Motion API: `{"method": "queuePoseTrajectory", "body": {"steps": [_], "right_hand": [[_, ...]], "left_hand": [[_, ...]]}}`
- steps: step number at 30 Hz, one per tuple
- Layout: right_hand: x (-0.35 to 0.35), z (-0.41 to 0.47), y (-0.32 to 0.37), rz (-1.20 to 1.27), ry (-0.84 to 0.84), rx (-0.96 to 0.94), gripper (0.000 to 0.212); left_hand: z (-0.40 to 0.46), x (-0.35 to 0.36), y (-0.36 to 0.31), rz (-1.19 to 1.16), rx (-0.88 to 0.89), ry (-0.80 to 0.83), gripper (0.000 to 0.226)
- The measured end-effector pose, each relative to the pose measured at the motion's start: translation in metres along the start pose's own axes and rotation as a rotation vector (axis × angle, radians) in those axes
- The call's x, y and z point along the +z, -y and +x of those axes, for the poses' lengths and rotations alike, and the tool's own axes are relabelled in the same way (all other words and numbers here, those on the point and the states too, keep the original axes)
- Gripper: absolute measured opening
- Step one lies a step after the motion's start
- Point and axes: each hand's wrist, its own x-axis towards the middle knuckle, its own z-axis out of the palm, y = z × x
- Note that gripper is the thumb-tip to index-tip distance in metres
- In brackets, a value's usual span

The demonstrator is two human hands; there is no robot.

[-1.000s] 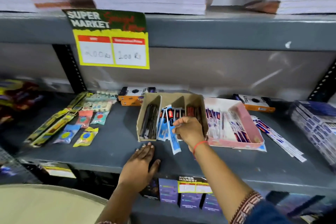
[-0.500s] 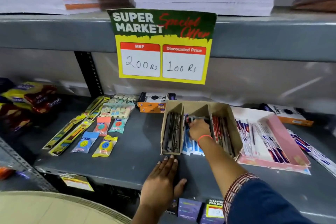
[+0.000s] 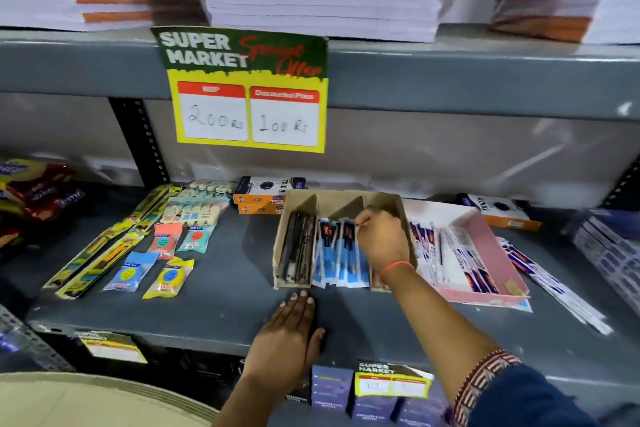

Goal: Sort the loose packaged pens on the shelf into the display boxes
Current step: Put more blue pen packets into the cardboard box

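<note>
Brown cardboard display box on grey shelf, three compartments. Right hand inside, fingers pinched on blue packaged pens in middle compartment. Left hand flat on shelf, fingers spread, holding nothing. Pink display box just right; loose packaged pens beside it.

The right hand covers the right compartment of the brown display box and the pens there. Motion blur smears the price sign lettering. The picture's right edge cuts the blue boxes.
</note>
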Motion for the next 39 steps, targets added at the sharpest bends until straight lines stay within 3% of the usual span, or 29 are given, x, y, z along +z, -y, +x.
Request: {"method": "queuePoseTrajectory", "body": {"steps": [5, 13, 18, 20, 24, 30, 35, 38, 39], "right_hand": [[-0.049, -0.002, -0.059, 0.013, -0.208, 0.138, 0.025], [-0.102, -0.018, -0.169, 0.001, -0.259, 0.512, 0.029], [-0.11, -0.007, -0.186, 0.271, -0.405, 0.627, 0.025], [-0.11, 0.0, -0.195, 0.275, -0.339, 0.671, 0.026], [-0.103, 0.008, -0.204, 0.0, -0.06, 0.636, 0.033], [-0.104, 0.025, -0.202, -0.081, 0.044, 0.623, 0.036], [-0.108, 0.027, -0.207, 0.111, 0.064, 0.687, 0.032], [-0.118, 0.02, -0.212, 0.504, 0.084, 0.787, 0.006], [-0.123, 0.017, -0.216, 0.619, 0.091, 0.804, 0.016]], "left_hand": [[0.014, 0.01, -0.057, -0.091, 0.053, 0.031, 0.055], [0.035, 0.032, -0.115, -0.138, 0.1, 0.173, 0.063], [0.043, 0.035, -0.115, -0.1, 0.101, 0.181, 0.062], [0.044, 0.036, -0.11, -0.11, 0.099, 0.177, 0.063], [0.043, 0.04, -0.108, -0.135, 0.086, 0.159, 0.064], [0.044, 0.039, -0.108, -0.12, 0.087, 0.175, 0.063], [0.045, 0.039, -0.108, -0.126, 0.091, 0.173, 0.065], [0.044, 0.04, -0.107, -0.134, 0.089, 0.146, 0.065], [0.043, 0.04, -0.107, -0.132, 0.093, 0.141, 0.065]]}}
